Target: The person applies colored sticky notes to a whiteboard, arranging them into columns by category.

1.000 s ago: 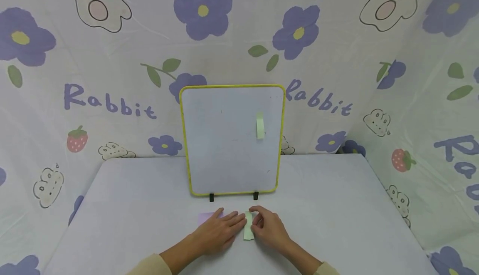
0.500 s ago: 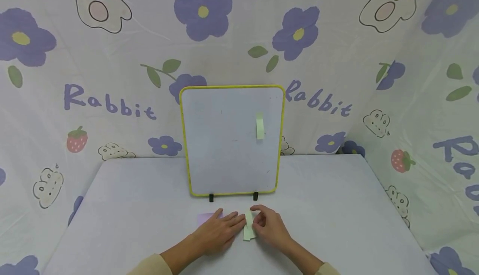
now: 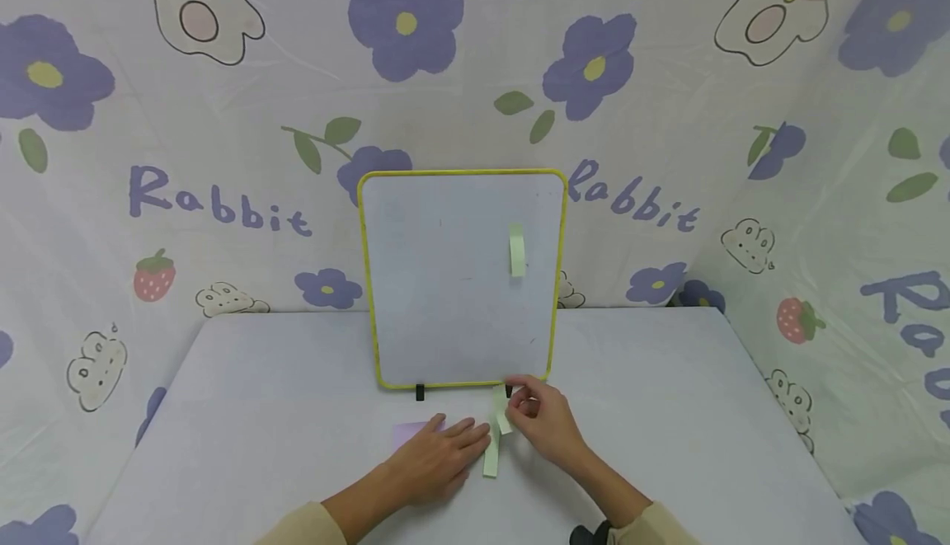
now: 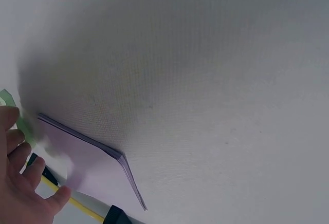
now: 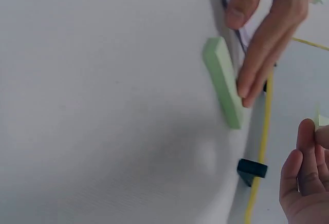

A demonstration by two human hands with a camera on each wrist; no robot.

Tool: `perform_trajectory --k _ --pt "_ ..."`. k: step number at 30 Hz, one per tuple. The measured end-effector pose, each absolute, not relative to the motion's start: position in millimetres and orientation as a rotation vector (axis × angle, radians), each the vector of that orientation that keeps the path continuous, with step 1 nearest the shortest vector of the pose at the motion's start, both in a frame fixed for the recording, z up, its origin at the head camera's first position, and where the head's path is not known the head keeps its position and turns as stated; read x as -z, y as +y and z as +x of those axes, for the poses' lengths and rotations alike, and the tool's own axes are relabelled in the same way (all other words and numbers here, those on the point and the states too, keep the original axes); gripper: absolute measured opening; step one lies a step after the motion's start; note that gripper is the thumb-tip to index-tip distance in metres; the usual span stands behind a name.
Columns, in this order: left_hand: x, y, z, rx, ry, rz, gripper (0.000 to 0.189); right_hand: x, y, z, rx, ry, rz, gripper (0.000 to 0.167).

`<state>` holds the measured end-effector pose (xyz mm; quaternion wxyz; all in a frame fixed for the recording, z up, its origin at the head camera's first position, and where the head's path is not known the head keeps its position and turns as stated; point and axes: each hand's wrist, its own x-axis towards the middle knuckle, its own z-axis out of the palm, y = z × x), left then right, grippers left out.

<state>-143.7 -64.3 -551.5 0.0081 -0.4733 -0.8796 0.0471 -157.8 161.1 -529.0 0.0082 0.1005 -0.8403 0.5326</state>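
A narrow light-green pad of sticky notes (image 3: pixel 491 458) lies on the white table, a thick bar in the right wrist view. My left hand (image 3: pixel 441 462) rests beside it with fingers spread and fairly straight, fingertips right at the pad's left edge. Just beyond the pad, my right hand (image 3: pixel 545 421) pinches a single green sticky note (image 3: pixel 500 403) between thumb and forefinger; its lower end curls up and overlaps the pad's far end in the head view. A purple sticky-note pad (image 4: pixel 92 157) lies by my left hand, which partly covers it in the head view.
A whiteboard (image 3: pixel 460 314) with a yellow frame stands upright behind the hands on black feet (image 3: pixel 420 392). One green sticky note (image 3: pixel 517 251) is stuck on its upper right. A patterned curtain (image 3: pixel 245 116) hangs behind the table (image 3: pixel 668 413).
My right hand has peeled the green sticky note off the pad and moved forward, toward the whiteboard's right foot. My left hand has stayed in place.
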Motion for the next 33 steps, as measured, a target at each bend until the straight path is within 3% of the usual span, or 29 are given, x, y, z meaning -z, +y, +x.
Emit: perform_trajectory --k 14,33 --pt "549.7 -62.7 -144.2 -0.002 -2.853 -1.463 0.050 499.7 163.8 -183.4 -1.706 -2.522 0.184 0.030" --pt "553.4 -61.9 -144.6 -0.047 -2.795 -1.480 0.049 477.6 165.7 -203.0 -1.624 -2.411 0.219 0.022"
